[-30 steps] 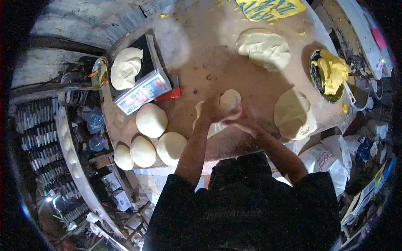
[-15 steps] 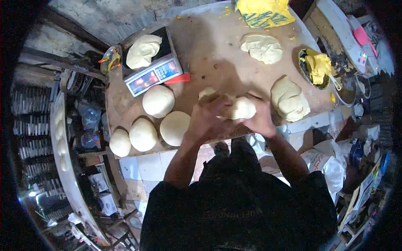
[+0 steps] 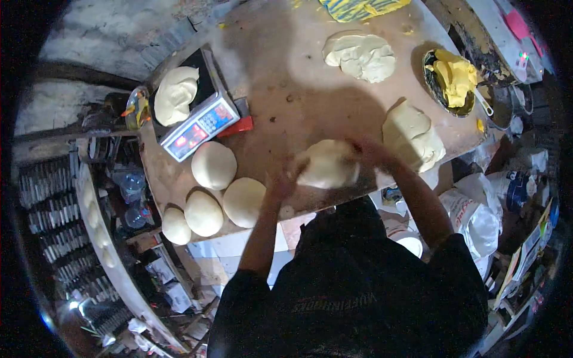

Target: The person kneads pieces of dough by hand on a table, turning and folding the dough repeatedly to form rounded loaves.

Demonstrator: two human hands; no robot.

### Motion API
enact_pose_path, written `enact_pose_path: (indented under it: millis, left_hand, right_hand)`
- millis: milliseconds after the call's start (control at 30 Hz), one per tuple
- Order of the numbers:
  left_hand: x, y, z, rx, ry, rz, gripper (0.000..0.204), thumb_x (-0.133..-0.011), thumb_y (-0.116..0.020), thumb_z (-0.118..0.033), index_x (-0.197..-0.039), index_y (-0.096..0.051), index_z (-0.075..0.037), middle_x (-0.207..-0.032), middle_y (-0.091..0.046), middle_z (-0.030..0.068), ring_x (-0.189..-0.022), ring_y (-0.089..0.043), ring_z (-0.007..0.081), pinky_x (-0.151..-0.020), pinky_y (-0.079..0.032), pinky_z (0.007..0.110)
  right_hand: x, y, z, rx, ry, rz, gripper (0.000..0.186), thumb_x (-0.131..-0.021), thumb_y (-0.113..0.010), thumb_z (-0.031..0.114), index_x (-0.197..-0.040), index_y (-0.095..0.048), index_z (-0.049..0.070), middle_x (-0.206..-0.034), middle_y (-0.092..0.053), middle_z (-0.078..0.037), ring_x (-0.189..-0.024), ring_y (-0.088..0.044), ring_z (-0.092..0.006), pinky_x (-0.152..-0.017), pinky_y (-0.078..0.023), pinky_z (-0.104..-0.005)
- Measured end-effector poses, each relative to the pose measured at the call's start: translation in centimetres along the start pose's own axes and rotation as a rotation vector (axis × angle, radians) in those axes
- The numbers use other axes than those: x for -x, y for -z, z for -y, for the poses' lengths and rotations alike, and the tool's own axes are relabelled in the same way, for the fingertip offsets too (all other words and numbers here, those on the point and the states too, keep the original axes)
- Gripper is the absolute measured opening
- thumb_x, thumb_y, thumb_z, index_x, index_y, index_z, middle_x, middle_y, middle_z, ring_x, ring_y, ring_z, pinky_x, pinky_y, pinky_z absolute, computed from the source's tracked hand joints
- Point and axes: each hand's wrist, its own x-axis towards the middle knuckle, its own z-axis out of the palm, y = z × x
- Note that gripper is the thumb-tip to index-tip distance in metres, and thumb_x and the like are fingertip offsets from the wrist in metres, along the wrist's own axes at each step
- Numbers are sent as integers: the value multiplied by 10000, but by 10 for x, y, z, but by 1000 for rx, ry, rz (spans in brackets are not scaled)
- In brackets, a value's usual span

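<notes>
A pale piece of dough (image 3: 329,164) lies between my two hands at the near edge of the table, blurred by motion. At its left edge, my left hand (image 3: 285,179) grips it with bent fingers. My right hand (image 3: 371,153) has hold of its upper right edge, the fingers smeared. Right of that hand sits a loose, folded slab of dough (image 3: 412,136). Farther back is another slack dough piece (image 3: 360,55). Several smooth dough balls, among them a large one (image 3: 245,202), rest left of my left hand.
A digital scale (image 3: 200,127) carries a dough lump (image 3: 176,95) at the far left. A bowl of yellow fat (image 3: 455,77) stands at the right, with yellow-smeared wrapping (image 3: 364,7) at the back. White sacks (image 3: 477,218) are on the floor at right. A tray rack (image 3: 59,209) stands left.
The dough between my hands has gone from a bunched ball to a wider, flatter piece. My hands have moved apart. The whole view has shifted slightly.
</notes>
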Motion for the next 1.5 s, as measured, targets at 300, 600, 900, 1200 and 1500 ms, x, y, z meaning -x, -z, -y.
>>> enact_pose_path:
  millis: [300,600,900,1200,1500]
  left_hand:
    - [-144,-32,-117,-208,-650,271,765,-651,-869,-503,-1222,-606,-67,-1146,-671,163,-1123,-620,350,-1045,-435,482]
    - [-62,-4,-57,148,-82,643,799,-615,-914,-442,-1246,-613,-54,-1160,-672,142,-1067,-649,275,-909,-531,410]
    - [49,50,-51,91,-29,677,607,-733,-825,-468,-1134,-657,-43,-1117,-664,145,-1104,-617,252,-882,-511,411]
    - [52,39,-96,-25,-560,413,496,-558,-919,-330,-922,-725,-54,-934,-694,172,-900,-659,352,-830,-511,453]
    - [-37,-12,-16,151,127,249,533,-801,-792,-451,-980,-596,11,-839,-654,157,-831,-637,323,-829,-503,435]
  right_hand:
    - [-41,-97,-25,-616,152,-963,661,-929,-673,345,-1431,-372,37,-1346,-496,-179,-1293,-468,-304,-1117,-337,-429]
    - [-64,-77,-27,-113,-76,-726,637,-768,-828,409,-1207,-580,20,-1105,-668,-175,-1104,-632,-320,-987,-503,-454]
    - [36,-116,90,-515,362,-55,404,-718,-858,309,-989,-727,40,-928,-723,-122,-846,-687,-240,-802,-552,-382]
    - [65,-92,104,470,528,-396,355,-613,-830,323,-862,-721,95,-858,-698,-162,-830,-665,-370,-808,-502,-449]
    - [-20,-14,-12,-2,-16,-183,338,-840,-728,252,-1074,-675,15,-967,-700,-141,-815,-637,-252,-777,-493,-427]
